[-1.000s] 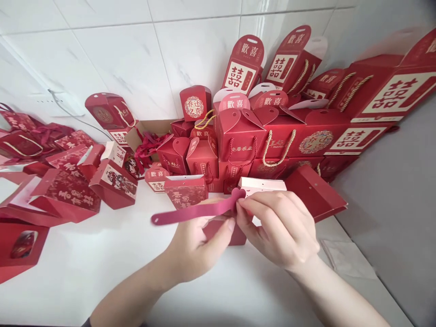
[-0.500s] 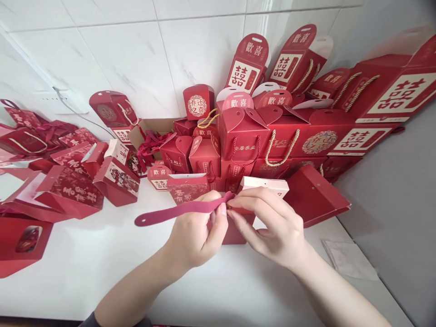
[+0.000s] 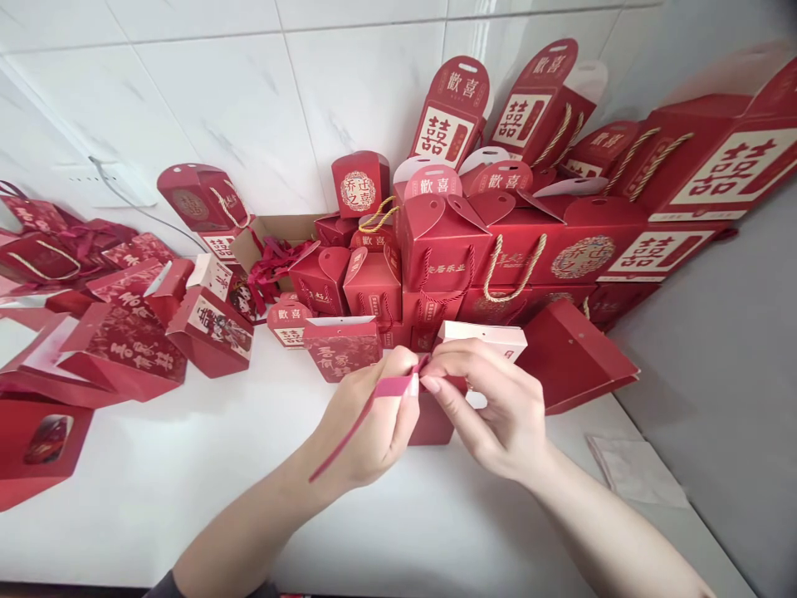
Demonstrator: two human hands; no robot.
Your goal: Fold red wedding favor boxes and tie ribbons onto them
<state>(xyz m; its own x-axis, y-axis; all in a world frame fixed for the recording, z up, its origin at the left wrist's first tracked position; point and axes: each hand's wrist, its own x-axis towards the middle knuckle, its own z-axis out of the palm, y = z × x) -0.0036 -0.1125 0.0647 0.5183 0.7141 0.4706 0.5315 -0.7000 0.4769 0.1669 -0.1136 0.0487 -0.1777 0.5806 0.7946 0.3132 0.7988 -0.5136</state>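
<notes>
The dark red paper strip (image 3: 386,388) lay nearly level a second ago, its free end pointing left over the table (image 3: 187,490). Now it has swung down, and that end slants toward the near left, across the left hand (image 3: 367,432). The pinched end has hardly moved: it stays at the top of the small red box (image 3: 432,425), near the middle of the table. So the work is still at that one spot, with only the strip's angle changed. The left hand is closed, thumb and forefinger gripping the strip. The right hand (image 3: 498,415) is closed too, its fingertips pinching the same end and touching the left hand's. By count there are two hands, one strip and one small box under them. Just behind stands one pale-topped box (image 3: 482,334), and to its right lies one flat red bag (image 3: 579,357). Far behind, two tall tabbed boxes (image 3: 449,112) lean on the tiled wall (image 3: 249,100), above a stack too crowded to count. One brown carton (image 3: 274,231) holds ribbons.
</notes>
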